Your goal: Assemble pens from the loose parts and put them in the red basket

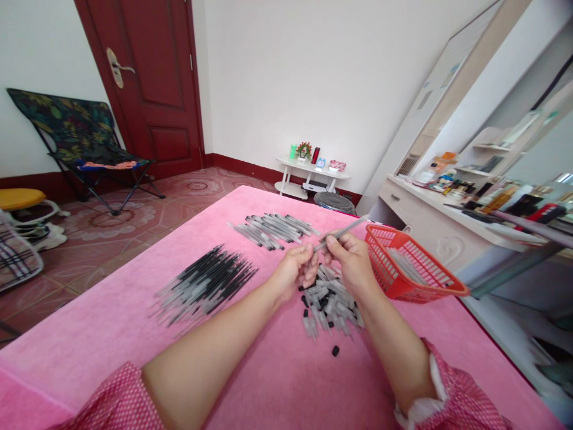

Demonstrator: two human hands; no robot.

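Note:
My right hand point(351, 254) pinches a slim grey translucent pen point(351, 226), whose far end slants up to the right. At the pen's lower left end, the fingers of my left hand point(294, 269) are closed on it; the exact grip there is partly hidden. Below both hands lies a heap of clear pen caps point(333, 301) mixed with small black plugs, and one loose black plug point(335, 351) sits nearer to me. Dark-filled pen refills point(210, 280) are spread to the left of my left forearm. Beyond my left hand rests a row of grey pens point(273, 230).
A red plastic basket point(387, 272) holding translucent tubes point(407, 266) stands right of my right hand on the pink-covered table point(111, 322). A dresser point(461, 221) with bottles is at the right. A folding chair point(89, 143) stands by the red door point(152, 83).

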